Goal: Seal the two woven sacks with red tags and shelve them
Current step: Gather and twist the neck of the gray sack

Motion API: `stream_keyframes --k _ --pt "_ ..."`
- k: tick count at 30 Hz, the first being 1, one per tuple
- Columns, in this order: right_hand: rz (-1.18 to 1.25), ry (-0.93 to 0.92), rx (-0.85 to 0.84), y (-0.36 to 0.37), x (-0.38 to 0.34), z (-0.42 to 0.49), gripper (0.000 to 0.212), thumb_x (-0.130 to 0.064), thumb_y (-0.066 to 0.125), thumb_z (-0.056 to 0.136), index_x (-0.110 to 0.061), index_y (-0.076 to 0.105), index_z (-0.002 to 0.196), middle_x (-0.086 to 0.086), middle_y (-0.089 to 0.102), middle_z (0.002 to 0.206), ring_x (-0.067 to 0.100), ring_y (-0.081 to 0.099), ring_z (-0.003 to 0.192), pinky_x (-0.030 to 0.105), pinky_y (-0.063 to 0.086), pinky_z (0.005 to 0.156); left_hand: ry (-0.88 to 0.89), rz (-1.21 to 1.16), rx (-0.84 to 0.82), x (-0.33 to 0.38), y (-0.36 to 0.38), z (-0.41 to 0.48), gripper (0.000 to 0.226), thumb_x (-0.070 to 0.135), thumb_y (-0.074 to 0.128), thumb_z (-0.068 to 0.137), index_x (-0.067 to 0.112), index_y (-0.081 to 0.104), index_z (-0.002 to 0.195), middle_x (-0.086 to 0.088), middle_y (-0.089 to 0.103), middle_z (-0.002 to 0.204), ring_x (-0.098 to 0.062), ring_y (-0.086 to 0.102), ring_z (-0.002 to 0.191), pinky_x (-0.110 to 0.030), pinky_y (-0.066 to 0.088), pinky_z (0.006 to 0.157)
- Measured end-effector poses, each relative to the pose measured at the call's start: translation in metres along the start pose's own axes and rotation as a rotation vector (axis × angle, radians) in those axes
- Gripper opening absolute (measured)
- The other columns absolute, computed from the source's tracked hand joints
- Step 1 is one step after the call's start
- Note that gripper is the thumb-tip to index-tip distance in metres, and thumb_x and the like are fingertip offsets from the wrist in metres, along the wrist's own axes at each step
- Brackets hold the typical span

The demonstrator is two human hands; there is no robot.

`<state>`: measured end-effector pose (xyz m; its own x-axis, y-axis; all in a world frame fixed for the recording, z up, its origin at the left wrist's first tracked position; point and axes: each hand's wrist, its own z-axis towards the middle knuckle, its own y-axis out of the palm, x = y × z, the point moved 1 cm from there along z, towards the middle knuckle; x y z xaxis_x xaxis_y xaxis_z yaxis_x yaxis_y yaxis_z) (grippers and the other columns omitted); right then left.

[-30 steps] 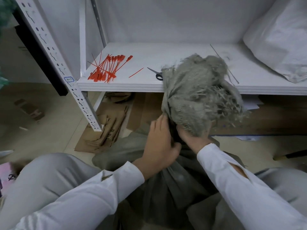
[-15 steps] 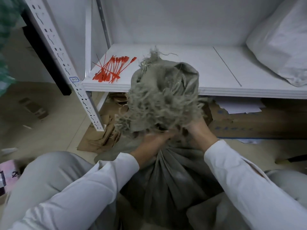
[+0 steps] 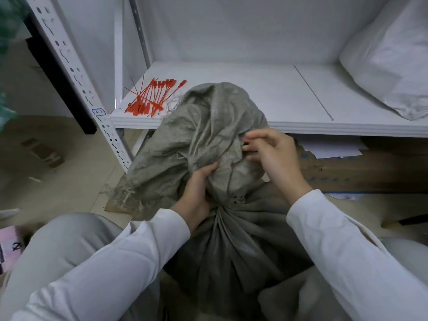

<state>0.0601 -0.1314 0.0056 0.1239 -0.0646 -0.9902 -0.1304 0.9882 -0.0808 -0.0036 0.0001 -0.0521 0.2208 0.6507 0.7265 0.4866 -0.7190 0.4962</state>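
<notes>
Head view: the woven sack (image 3: 208, 140) is stood on the floor between the knees, before the shelf (image 3: 301, 127). Its gathered neck is gripped by the left hand (image 3: 196, 195); the right hand (image 3: 271, 154) is laid loose-fingered on the folded top. The cloth is judged soft and the load heavy; a hold at the neck is advised. Red tags (image 3: 152, 98) are seen on the shelf.

Perforated white upright (image 3: 76, 72): stands at left, blue-outlined label (image 3: 99, 111) on its face | black post (image 3: 62, 89): behind the upright | brown cardboard (image 3: 370, 172): on the floor at right, white paper sheets (image 3: 333, 150) lying on it | cardboard scrap (image 3: 44, 152): on the floor at left | pink item (image 3: 10, 244): lower-left edge, blurred
</notes>
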Motion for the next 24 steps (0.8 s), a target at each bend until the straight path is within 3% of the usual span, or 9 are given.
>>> stream_keyframes --k 2,5,6,9,12,16,18,21,24 --pt "-0.162 0.024 0.12 -0.009 0.009 0.005 0.02 -0.018 0.071 0.078 -0.021 0.065 0.098 -0.004 0.067 0.097 0.013 0.065 0.092 0.04 0.055 0.088 -0.01 -0.076 0.025 0.003 -0.003 0.001 0.031 0.023 0.058 0.089 0.01 0.068 0.115 -0.009 0.075 0.101 -0.028 0.069 0.095 -0.036 0.054 0.08" --pt "-0.168 0.293 -0.059 -0.008 0.02 0.001 0.083 -0.05 0.083 0.058 -0.013 0.056 0.127 -0.004 0.064 0.117 0.013 0.062 0.105 0.036 0.052 0.096 -0.05 -0.129 -0.013 0.006 -0.001 -0.007 0.032 0.026 0.044 0.095 0.007 0.069 0.102 -0.014 0.075 0.088 -0.031 0.066 0.091 -0.039 0.051 0.073" --pt "-0.108 0.356 -0.137 -0.006 0.022 -0.001 0.089 -0.053 0.085 0.052 -0.012 0.058 0.126 -0.002 0.067 0.115 0.015 0.065 0.103 0.037 0.053 0.095 -0.065 -0.131 -0.028 0.005 0.0 -0.008 0.036 0.028 0.041 0.096 0.006 0.068 0.102 -0.016 0.075 0.09 -0.032 0.065 0.092 -0.04 0.05 0.073" --pt "0.096 0.452 -0.277 0.0 0.025 -0.006 0.064 -0.035 0.091 0.059 -0.009 0.068 0.113 0.005 0.074 0.104 0.02 0.07 0.099 0.039 0.053 0.096 -0.086 -0.074 -0.052 0.004 0.003 -0.006 0.042 0.033 0.038 0.098 0.006 0.067 0.11 -0.018 0.07 0.11 -0.032 0.064 0.101 -0.043 0.05 0.087" --pt "0.153 0.457 -0.296 0.001 0.022 -0.009 0.052 -0.021 0.09 0.063 -0.01 0.07 0.109 0.005 0.075 0.101 0.018 0.072 0.095 0.035 0.055 0.091 -0.1 -0.01 -0.093 0.004 0.006 -0.005 0.046 0.043 0.037 0.099 0.009 0.068 0.103 -0.015 0.071 0.103 -0.031 0.063 0.102 -0.041 0.048 0.092" --pt "0.114 0.32 -0.165 0.002 0.018 -0.008 0.047 -0.004 0.088 0.061 -0.009 0.07 0.104 0.004 0.074 0.098 0.016 0.072 0.09 0.027 0.058 0.079 -0.15 0.114 -0.122 0.0 0.009 -0.007 0.051 0.053 0.036 0.097 0.013 0.067 0.103 -0.01 0.07 0.093 -0.027 0.062 0.092 -0.038 0.05 0.076" --pt "0.043 0.281 -0.076 0.003 0.019 -0.004 0.046 -0.004 0.088 0.059 -0.01 0.069 0.101 0.003 0.074 0.096 0.017 0.071 0.088 0.029 0.058 0.078 -0.163 0.195 -0.074 -0.003 0.01 -0.009 0.051 0.056 0.036 0.097 0.015 0.066 0.101 -0.01 0.068 0.095 -0.026 0.061 0.089 -0.036 0.05 0.072" --pt "-0.118 0.228 0.111 0.002 0.027 0.004 0.046 -0.02 0.083 0.048 -0.016 0.071 0.092 0.001 0.073 0.093 0.021 0.07 0.086 0.04 0.059 0.083 0.001 0.446 0.108 -0.006 0.006 -0.003 0.05 0.05 0.044 0.097 0.01 0.057 0.122 -0.01 0.062 0.12 -0.026 0.06 0.101 -0.036 0.051 0.079" --pt "-0.399 0.13 0.261 -0.004 0.019 0.004 0.04 -0.02 0.079 0.064 -0.013 0.065 0.1 0.008 0.07 0.103 0.029 0.065 0.096 0.03 0.052 0.082 0.439 0.748 0.253 -0.008 0.002 -0.006 0.036 0.039 0.052 0.094 0.012 0.046 0.116 -0.006 0.055 0.116 -0.021 0.055 0.105 -0.03 0.044 0.08"
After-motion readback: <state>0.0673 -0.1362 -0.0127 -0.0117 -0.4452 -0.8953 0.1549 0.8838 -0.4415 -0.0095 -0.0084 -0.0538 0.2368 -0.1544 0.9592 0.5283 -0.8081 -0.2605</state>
